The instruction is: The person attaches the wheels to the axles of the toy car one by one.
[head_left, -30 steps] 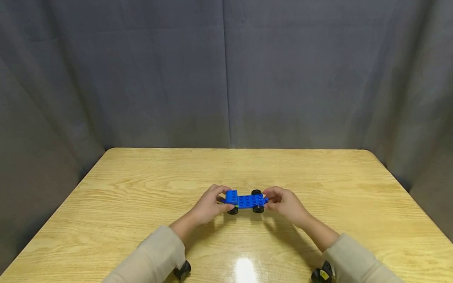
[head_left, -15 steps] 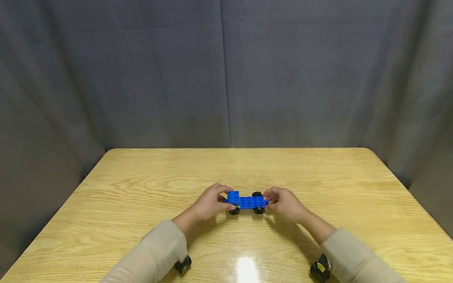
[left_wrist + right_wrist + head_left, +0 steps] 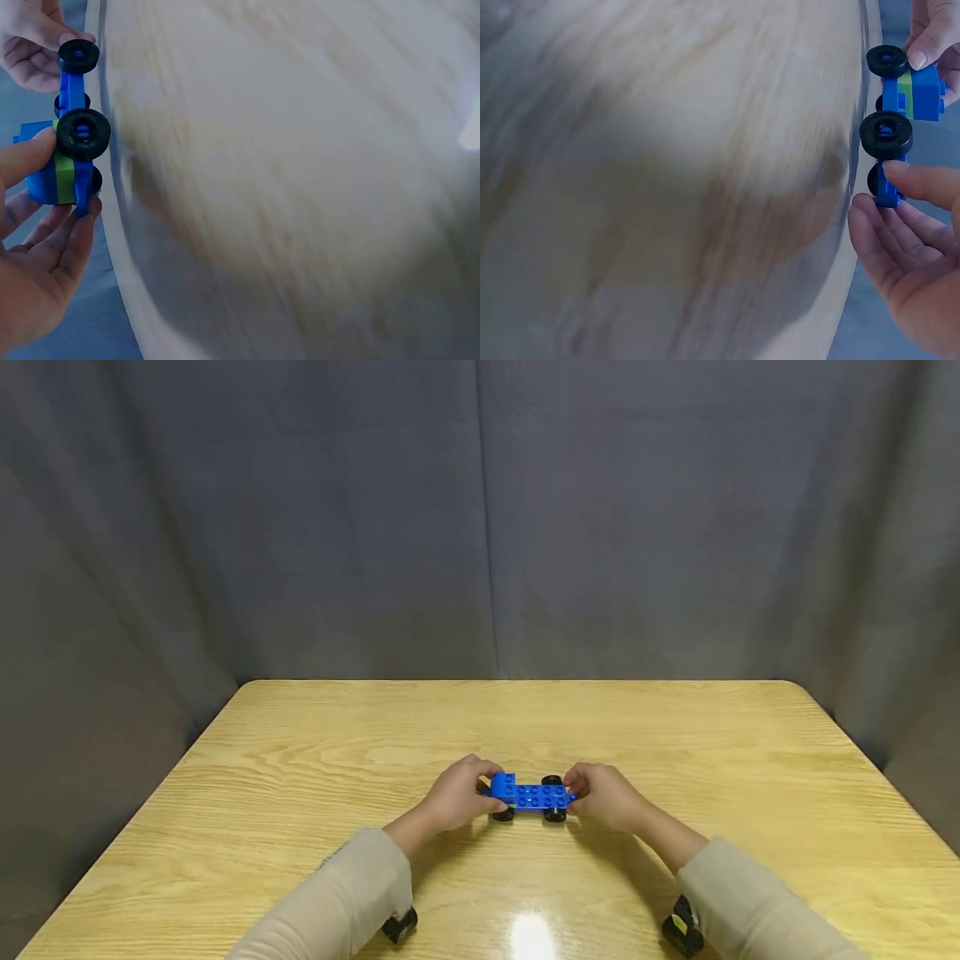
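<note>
Between both hands is a blue toy truck (image 3: 534, 797) made of building bricks, with black wheels and a studded flat bed. My left hand (image 3: 461, 793) grips its front end, thumb on the near side and fingers round the far side. A rounded blue brick (image 3: 41, 176) over a thin green layer (image 3: 64, 176) forms that end. At the rear, my right hand (image 3: 606, 795) pinches the narrow end by the small blue hitch (image 3: 886, 201). Shadows of the hands and truck fall on the table below.
The wood-grain table (image 3: 360, 718) has rounded far corners, with a grey curtain (image 3: 337, 527) behind and at the sides. Black wrist devices show under the left sleeve (image 3: 337, 893) and right sleeve (image 3: 750, 893). Light glares on the near table surface.
The truck and both hands have shifted slightly right and a little lower in the head view, which itself has moved slightly. Both hands keep their hold.
</note>
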Available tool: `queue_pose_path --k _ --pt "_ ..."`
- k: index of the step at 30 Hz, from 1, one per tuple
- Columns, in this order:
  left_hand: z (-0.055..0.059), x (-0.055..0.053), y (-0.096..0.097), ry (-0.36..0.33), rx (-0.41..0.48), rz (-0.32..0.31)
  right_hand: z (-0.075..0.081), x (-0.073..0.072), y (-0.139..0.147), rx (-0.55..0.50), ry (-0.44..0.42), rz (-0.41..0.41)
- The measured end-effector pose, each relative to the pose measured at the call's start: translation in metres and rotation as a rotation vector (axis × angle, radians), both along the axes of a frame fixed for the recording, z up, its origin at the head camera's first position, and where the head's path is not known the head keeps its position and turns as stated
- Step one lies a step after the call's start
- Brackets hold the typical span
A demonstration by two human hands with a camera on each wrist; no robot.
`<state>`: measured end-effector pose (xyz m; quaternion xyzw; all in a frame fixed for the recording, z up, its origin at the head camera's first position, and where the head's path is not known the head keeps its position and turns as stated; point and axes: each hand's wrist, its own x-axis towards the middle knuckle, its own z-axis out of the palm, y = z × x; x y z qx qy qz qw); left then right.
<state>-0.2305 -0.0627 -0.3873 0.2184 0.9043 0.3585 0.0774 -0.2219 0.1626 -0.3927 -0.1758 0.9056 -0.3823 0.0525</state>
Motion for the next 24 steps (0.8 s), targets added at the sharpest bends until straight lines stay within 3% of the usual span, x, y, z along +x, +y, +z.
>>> queue_pose_path --k 11,24 --pt "-0.0034 0.0023 0.0017 -0.042 -0.010 0.011 -0.0084 0.0055 -0.0006 -0.030 -0.020 -0.002" --pt "0.0002 -0.0006 -0.0057 -0.060 0.021 -0.014 -0.0072 -0.0008 -0.0050 -0.032 -0.054 0.007"
